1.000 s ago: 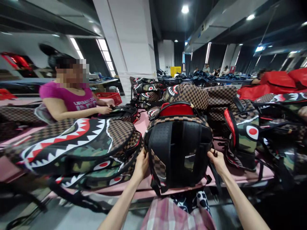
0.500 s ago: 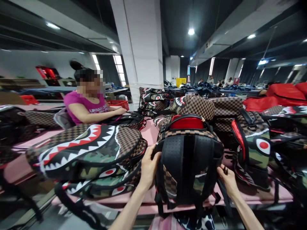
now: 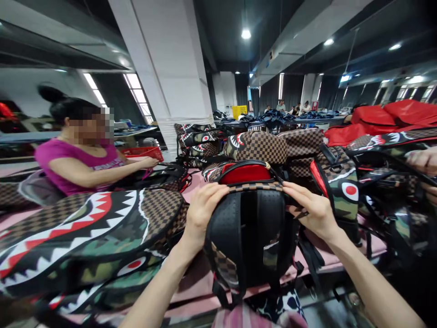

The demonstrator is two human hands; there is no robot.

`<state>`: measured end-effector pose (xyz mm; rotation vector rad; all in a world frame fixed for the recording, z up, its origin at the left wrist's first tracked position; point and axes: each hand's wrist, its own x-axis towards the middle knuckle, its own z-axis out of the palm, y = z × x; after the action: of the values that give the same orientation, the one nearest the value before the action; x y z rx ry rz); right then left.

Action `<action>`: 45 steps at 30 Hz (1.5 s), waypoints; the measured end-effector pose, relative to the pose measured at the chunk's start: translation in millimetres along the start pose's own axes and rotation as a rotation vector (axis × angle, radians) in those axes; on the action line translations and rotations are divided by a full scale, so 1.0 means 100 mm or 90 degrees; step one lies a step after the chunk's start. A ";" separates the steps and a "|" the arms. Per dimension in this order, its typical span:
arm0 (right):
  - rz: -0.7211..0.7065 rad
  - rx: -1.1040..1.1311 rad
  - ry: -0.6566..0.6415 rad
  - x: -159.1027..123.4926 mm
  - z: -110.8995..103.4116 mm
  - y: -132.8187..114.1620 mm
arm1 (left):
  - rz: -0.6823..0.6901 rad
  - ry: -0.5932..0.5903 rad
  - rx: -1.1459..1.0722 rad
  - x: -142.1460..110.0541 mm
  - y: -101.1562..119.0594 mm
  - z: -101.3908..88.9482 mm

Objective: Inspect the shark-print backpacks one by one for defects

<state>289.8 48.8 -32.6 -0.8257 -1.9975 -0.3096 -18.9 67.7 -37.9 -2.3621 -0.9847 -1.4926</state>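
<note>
A backpack [image 3: 266,214] stands upright on the pink table directly before me, its black padded back panel and shoulder straps facing me. Brown checked fabric runs along its top edge, and its opening shows a red lining [image 3: 246,173]. My left hand [image 3: 205,209] grips the upper left corner, fingers laid over the top edge. At the upper right corner my right hand [image 3: 314,207] takes hold of the same edge, its fingers partly hidden behind the bag. A gold zip pull [image 3: 267,165] hangs at the opening.
Shark-mouth backpacks [image 3: 78,237] lie to the left, and another camouflage backpack [image 3: 344,191] stands at right. Checked bags [image 3: 259,148] are piled behind. A co-worker in a purple shirt [image 3: 75,159] sits at left. Another person's hand [image 3: 423,161] shows at the right edge.
Both my hands have moved up from the backpack's sides to its top corners. My view has turned right, so the surroundings shift left. Another person's hands have appeared at the right edge.
</note>
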 end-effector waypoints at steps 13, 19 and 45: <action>0.021 0.266 0.073 0.30 0.20 -0.13 | -0.222 0.023 -0.232 0.11 0.14 0.04; 0.072 0.338 0.103 0.32 0.17 -0.11 | -0.286 -0.013 -0.281 0.18 0.12 0.04; -0.082 0.321 0.063 0.19 0.12 -0.06 | -0.314 -0.296 -0.344 1.03 0.01 0.06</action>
<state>271.1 58.8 -22.4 -0.3561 -1.9172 0.0825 14.8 114.7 47.6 -3.1191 -1.5181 -1.5417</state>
